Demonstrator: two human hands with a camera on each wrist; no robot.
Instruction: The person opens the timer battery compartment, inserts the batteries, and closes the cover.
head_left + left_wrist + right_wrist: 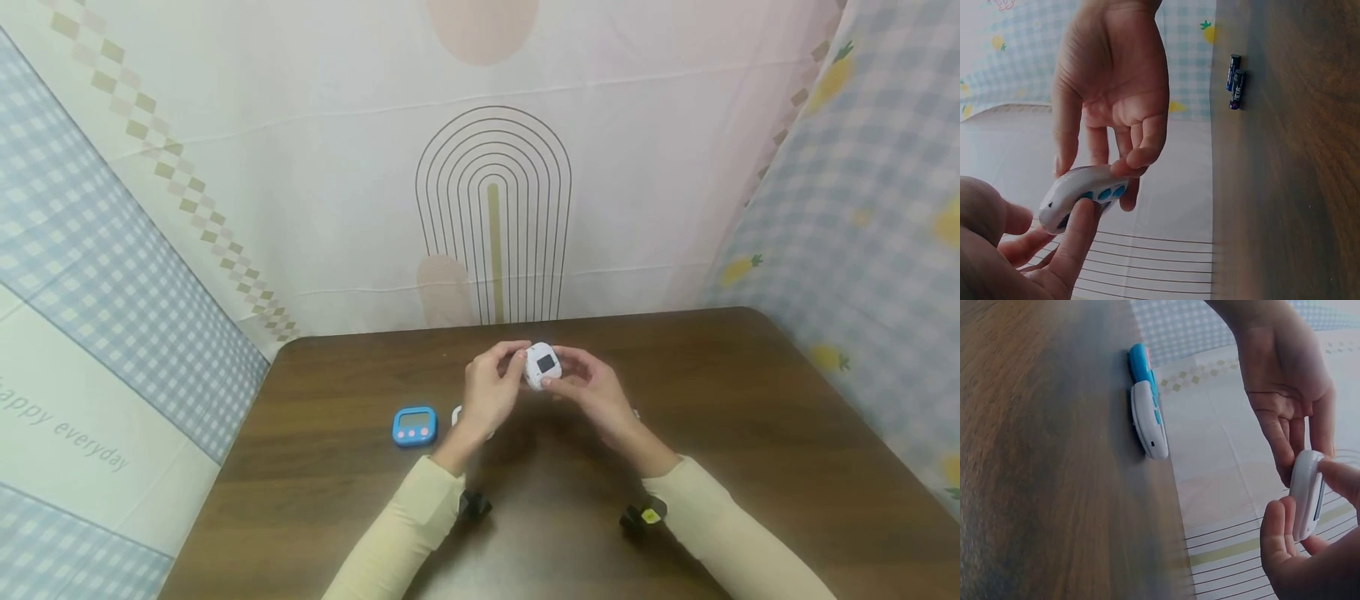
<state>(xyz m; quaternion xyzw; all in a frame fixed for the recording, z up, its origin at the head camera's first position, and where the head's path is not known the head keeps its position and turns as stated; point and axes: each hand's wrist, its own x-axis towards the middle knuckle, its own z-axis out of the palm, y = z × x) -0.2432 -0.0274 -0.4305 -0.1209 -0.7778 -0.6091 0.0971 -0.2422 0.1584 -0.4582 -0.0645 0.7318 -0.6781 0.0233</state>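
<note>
Both hands hold a white digital timer [534, 367] above the middle of the table, with a dark square on the side turned toward the head camera. Blue buttons show on its other side in the left wrist view. My left hand [491, 390] grips its left edge, fingers and thumb on the casing. From the other side, my right hand [600, 393] pinches it, thumb on the face near the dark square. A second white timer [1149, 422] with blue buttons lies on the table, mostly hidden behind my left hand in the head view.
A blue timer [414, 427] with pink buttons lies left of the second white one. Two small dark cylindrical batteries [1234, 82] lie side by side on the wooden table [315, 500]. Patterned cloth [360, 183] hangs behind the table and at both sides.
</note>
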